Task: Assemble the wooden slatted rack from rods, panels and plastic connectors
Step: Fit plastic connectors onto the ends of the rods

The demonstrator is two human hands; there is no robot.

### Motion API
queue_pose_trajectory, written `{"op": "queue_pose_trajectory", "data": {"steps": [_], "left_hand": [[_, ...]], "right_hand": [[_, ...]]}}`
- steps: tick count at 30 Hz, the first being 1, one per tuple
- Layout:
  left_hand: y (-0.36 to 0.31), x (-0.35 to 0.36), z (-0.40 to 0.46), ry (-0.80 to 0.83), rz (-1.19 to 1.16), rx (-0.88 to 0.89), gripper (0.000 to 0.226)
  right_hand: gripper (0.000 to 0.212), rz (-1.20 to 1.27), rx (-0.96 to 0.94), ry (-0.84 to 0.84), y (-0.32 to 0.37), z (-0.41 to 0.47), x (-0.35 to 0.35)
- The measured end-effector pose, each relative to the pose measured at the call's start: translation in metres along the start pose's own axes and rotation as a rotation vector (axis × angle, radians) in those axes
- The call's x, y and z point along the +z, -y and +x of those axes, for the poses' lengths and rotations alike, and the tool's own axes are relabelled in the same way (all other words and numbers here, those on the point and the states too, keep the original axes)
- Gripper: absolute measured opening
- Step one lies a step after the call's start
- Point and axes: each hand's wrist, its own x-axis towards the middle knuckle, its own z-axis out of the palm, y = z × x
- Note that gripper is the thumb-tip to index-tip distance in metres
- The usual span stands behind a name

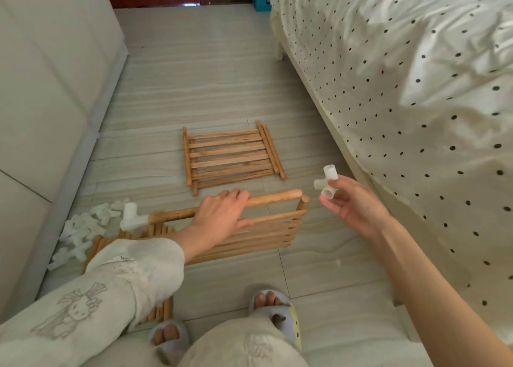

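From my seat I see the bed (402,75) first, filling the right side under a cream, black-dotted cover, and a pale upholstered panel (50,89) running down the left; between them lies the tiled floor (194,75). On that floor, out ahead, a finished slatted panel (231,155) lies flat with a loose rod along its right edge. Nearer to me a second slatted panel (266,233) stands tilted on its edge, with a thicker wooden rod (266,198) running along its top. My left hand (222,214) wraps that rod, fingers curled over it and thumb underneath. A white plastic elbow connector (133,218) already caps the rod's left end, while its right end is bare. My right hand (352,208) hovers just beside that bare end, pinching a white multi-way connector (327,182) between thumb and fingertips, apart from the wood. At lower left a heap of spare white connectors (83,230) sits against the panel's base, and beside it what looks like a bundle of more rods (158,311), mostly hidden by my sleeve (116,277). Two slippered feet (274,311) show at the bottom.
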Motion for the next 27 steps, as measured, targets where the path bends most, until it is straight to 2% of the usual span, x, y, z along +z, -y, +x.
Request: {"op": "queue_pose_trajectory", "data": {"steps": [4,7,14,21,27], "left_hand": [[-0.002,0.004,-0.001,-0.017,0.001,0.006,0.05],[0.001,0.005,-0.001,-0.051,0.015,-0.009,0.05],[0.002,0.006,-0.003,-0.093,0.033,0.008,0.048],[0.007,0.004,-0.004,-0.078,0.003,-0.015,0.05],[0.01,0.001,-0.005,-0.176,-0.02,-0.014,0.045]], "right_hand": [[0.011,-0.157,0.019,-0.004,0.0,-0.003,0.002],[0.015,-0.304,0.002,-0.046,-0.001,-0.001,0.007],[0.02,-0.411,-0.023,-0.093,-0.01,0.005,0.021],[0.025,-0.42,-0.019,-0.106,-0.015,0.009,0.03],[0.027,-0.34,-0.011,-0.092,-0.02,0.011,0.031]]}}
